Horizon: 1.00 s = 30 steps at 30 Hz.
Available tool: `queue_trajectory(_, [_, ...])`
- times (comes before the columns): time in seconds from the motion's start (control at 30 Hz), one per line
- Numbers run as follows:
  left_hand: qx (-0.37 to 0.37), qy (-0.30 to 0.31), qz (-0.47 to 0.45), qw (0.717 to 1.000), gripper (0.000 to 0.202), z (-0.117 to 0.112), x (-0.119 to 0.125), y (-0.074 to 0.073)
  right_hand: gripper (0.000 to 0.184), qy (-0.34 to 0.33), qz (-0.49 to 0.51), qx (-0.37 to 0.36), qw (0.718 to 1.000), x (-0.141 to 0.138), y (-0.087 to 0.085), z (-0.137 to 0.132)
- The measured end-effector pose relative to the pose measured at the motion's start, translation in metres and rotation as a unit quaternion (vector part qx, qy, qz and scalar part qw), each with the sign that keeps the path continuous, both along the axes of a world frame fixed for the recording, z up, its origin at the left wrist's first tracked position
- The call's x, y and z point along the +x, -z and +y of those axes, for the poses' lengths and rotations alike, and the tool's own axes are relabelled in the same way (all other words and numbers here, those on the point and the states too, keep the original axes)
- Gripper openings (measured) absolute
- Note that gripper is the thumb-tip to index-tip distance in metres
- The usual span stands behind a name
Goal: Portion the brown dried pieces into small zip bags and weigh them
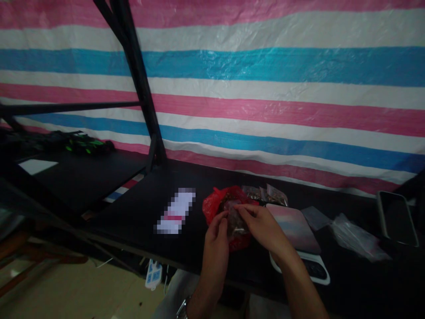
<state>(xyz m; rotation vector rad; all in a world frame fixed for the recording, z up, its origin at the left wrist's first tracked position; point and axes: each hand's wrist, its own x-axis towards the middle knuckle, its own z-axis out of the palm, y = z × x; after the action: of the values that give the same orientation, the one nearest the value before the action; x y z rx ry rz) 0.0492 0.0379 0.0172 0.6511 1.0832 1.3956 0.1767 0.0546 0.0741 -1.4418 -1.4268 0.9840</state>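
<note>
A small clear plastic bag (236,225) is pinched at its upper edge between my two hands. My left hand (217,231) grips its left side with thumb and fingertips, and my right hand (260,225) grips the right side. Something darkish shows through the plastic, too blurred to make out. Directly behind and beneath it sits an open red plastic bag (210,207) with brownish contents. Just right of my right hand lies a digital scale (295,228) with a shiny platform and white front. Small filled clear bags (277,195) lie behind the scale.
A stack of flat clear bags (357,239) and a phone (396,218) lie right of the scale. A blurred-out paper (177,210) is left of the red bag. A black metal post (141,84) rises at the table's back left. A green toy car (88,144) stands beyond it.
</note>
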Motion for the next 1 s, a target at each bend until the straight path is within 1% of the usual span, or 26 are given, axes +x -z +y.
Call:
queue_trajectory(0.1, [0.031, -0.018, 0.041, 0.999, 0.038, 0.0, -0.001, 0.0, 0.04, -0.007, 0.009, -0.003, 1.0, 0.0, -0.001, -0.001])
queue_trajectory(0.2, [0.074, -0.024, 0.067, 0.995, 0.033, 0.0, 0.0, -0.003, 0.037, -0.01, 0.035, 0.0, 0.999, 0.001, -0.002, -0.001])
queue_trajectory(0.3, [0.131, -0.034, 0.087, 0.987, 0.028, -0.002, 0.002, -0.007, 0.034, 0.019, 0.088, 0.013, 0.996, 0.004, 0.0, -0.001])
queue_trajectory(0.37, [0.16, -0.037, 0.118, 0.979, 0.026, -0.004, 0.001, -0.009, 0.036, 0.04, 0.121, 0.014, 0.992, 0.005, 0.001, 0.0])
queue_trajectory(0.43, [0.179, -0.033, 0.154, 0.971, 0.026, -0.006, 0.0, -0.009, 0.041, 0.046, 0.145, 0.011, 0.988, 0.005, 0.0, -0.001])
queue_trajectory(0.57, [0.223, -0.042, 0.208, 0.951, 0.024, -0.008, -0.004, -0.008, 0.043, 0.007, 0.147, 0.014, 0.989, 0.005, -0.007, -0.006])
queue_trajectory(0.7, [0.263, -0.035, 0.208, 0.941, 0.029, -0.009, -0.008, -0.009, 0.039, -0.018, 0.141, 0.024, 0.99, 0.008, -0.016, -0.012])
queue_trajectory(0.87, [0.265, -0.017, 0.192, 0.945, 0.031, -0.011, -0.016, -0.013, 0.03, -0.021, 0.14, 0.051, 0.989, 0.007, -0.022, -0.018])
queue_trajectory(1.0, [0.238, -0.033, 0.169, 0.956, 0.03, -0.012, -0.021, -0.013, 0.026, -0.032, 0.117, 0.075, 0.99, 0.007, -0.028, -0.026])
